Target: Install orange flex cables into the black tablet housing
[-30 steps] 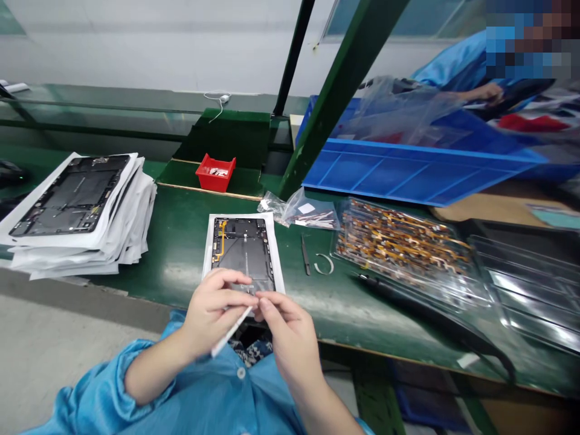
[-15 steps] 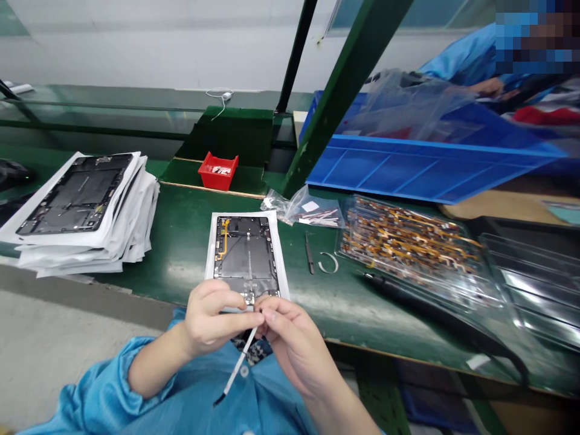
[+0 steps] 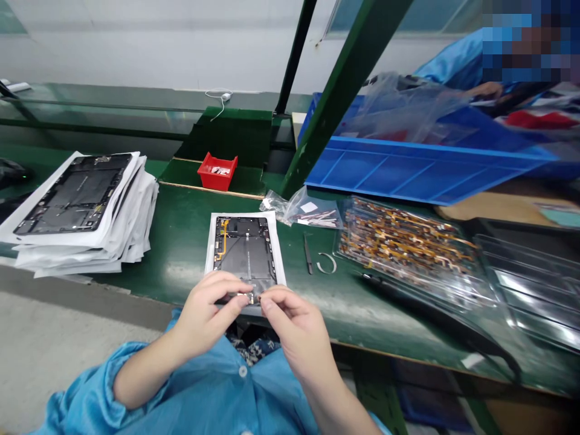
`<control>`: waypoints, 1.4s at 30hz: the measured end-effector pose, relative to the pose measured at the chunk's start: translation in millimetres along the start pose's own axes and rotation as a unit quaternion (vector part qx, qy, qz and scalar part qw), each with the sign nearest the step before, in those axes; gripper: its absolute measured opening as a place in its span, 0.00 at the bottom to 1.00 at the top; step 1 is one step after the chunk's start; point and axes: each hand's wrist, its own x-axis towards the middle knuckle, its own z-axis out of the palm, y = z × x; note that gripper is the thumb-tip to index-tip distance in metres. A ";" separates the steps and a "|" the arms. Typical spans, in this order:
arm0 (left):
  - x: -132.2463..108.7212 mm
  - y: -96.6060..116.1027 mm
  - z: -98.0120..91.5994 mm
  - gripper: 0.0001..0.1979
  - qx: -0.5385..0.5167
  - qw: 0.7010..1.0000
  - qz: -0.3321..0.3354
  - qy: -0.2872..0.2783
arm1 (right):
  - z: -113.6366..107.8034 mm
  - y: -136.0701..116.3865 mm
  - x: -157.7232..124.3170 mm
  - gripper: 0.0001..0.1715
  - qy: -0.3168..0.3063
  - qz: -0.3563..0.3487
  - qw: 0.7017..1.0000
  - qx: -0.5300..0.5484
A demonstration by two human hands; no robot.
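Note:
A black tablet housing (image 3: pixel 247 254) with an orange flex cable (image 3: pixel 223 240) along its left side lies on a white sheet (image 3: pixel 281 266) in front of me. Over its near edge, my left hand (image 3: pixel 208 308) has thumb and fingertips drawn close together beside small bright parts. My right hand (image 3: pixel 296 326) pinches with thumb and forefinger at the same edge, just right of the left fingertips. Whatever either pinch holds is too small or hidden to name. Tweezers (image 3: pixel 309 254) and a curved pale strip (image 3: pixel 327 263) lie to the right of the housing.
Paper-interleaved housings (image 3: pixel 86 205) are stacked left. Behind are a red bin (image 3: pixel 217 172) and plastic bags (image 3: pixel 312 208). To the right are a clear tray of flex cables (image 3: pixel 408 241), a black tool with a cord (image 3: pixel 435 314) and a blue crate (image 3: pixel 421 169). A co-worker's hand (image 3: pixel 487 90) shows beyond.
The white strip with a black end that hung below my hands is out of sight. Both hands have moved slightly up onto the housing's near edge, and my fingertips are less overlapped.

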 end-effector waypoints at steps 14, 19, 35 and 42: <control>-9.0 -1.0 -4.4 0.07 -0.044 0.996 0.070 -0.011 | -3.4 0.4 0.5 0.19 -0.164 0.052 0.981 0.088; -15.5 -7.0 -9.0 0.03 -0.119 0.989 0.078 -0.030 | -1.0 3.4 -3.3 0.22 -0.241 0.138 0.944 0.177; -34.9 -22.1 -28.3 0.05 0.078 0.976 0.205 0.010 | 19.0 -4.8 -0.3 0.07 -0.133 -0.244 0.942 -0.188; -37.1 -32.5 -38.2 0.07 0.210 0.935 0.282 0.054 | 19.1 -4.4 -9.7 0.02 -0.041 -0.190 0.960 -0.200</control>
